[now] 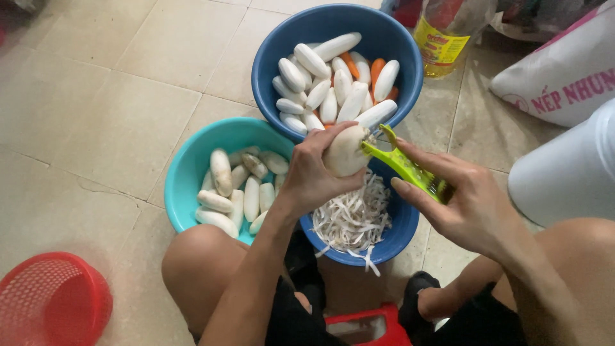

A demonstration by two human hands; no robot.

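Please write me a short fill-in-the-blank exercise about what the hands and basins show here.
1. The right hand holds a ____ peeler.
2. The left hand grips a white radish over the basin of ____.
3. Unpeeled radishes lie in the ____ basin.

Missing words: green; peelings; teal

Glossy plastic blue basin (269, 70), smooth matt white radish (344, 154), green plastic peeler (403, 166)

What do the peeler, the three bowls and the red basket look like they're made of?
Peeler: likely moulded plastic, bright lime green, matte; its blade is hidden against the radish. Blue bowls and teal bowl: apparently plastic, uniform colour, soft sheen, thin rims. Red basket: plastic mesh, fine regular holes.
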